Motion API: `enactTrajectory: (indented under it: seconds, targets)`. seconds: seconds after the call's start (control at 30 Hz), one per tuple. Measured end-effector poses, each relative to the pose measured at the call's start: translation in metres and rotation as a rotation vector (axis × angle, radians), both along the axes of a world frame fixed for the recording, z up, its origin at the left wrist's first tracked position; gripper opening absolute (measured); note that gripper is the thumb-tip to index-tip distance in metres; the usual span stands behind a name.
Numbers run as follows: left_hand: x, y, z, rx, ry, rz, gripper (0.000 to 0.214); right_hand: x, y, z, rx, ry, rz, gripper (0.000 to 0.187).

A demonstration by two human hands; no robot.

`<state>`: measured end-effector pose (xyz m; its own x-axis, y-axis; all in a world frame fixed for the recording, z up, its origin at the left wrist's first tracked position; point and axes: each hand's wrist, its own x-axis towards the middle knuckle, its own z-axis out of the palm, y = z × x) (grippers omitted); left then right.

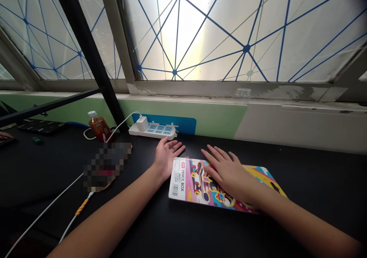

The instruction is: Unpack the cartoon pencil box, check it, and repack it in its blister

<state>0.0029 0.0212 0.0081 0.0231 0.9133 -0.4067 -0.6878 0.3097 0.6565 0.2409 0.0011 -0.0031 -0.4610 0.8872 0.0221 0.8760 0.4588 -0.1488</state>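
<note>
A colourful flat pencil box (197,177) with a skateboard print lies on the black table, its white label strip reading "PENCIL BOX" at the left end. Over the top of the box rests my right hand (228,172), palm down with fingers spread and pointing to the far edge. My left hand (169,156) is beside the box's left end, palm turned up and fingers loosely stretched out, with nothing in it. Part of that hand's edge meets the corner of the box; whether it supports the box I cannot tell.
Behind my left hand sits a white power strip (155,131) with a charger (142,123) plugged in. A bottle (99,126) of reddish drink stands further left, near a blurred-out object (107,168) and white cables (47,210). A black metal post (88,47) rises before the window.
</note>
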Motion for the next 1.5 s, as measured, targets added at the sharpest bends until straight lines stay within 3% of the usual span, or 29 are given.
enactTrajectory:
  seconds: [0.17, 0.47, 0.67, 0.87, 1.07, 1.17, 1.33, 1.5]
  targets:
    - [-0.010, 0.012, -0.001, 0.007, 0.052, -0.161, 0.030, -0.010, 0.002, 0.001, 0.013, -0.033, -0.031, 0.074]
    - [-0.008, 0.013, -0.016, 0.027, 0.094, -0.389, 0.013, 0.016, 0.005, 0.007, 0.017, -0.001, -0.048, 0.080]
    - [-0.006, 0.010, -0.010, 0.082, 0.075, -0.394, 0.027, 0.037, 0.011, 0.005, -0.060, 0.062, -0.045, 0.087]
    - [0.001, 0.003, -0.009, 0.120, 0.064, -0.407, 0.033, 0.050, 0.016, 0.004, -0.166, 0.128, 0.026, 0.079]
    - [0.003, 0.002, -0.014, 0.192, 0.166, -0.419, 0.017, 0.058, 0.021, 0.006, -0.267, 0.213, 0.096, 0.066]
    - [-0.008, 0.005, -0.010, 0.234, 0.313, -0.523, 0.028, 0.057, 0.021, 0.014, -0.340, 0.278, 0.094, 0.062]
    - [-0.039, 0.012, 0.005, 0.305, 0.555, -0.719, 0.024, 0.059, 0.021, 0.031, -0.516, 0.388, 0.096, 0.064]
    - [-0.046, 0.012, 0.005, 0.356, 0.607, -1.037, 0.060, 0.067, 0.022, 0.035, -0.550, 0.418, 0.088, 0.069]
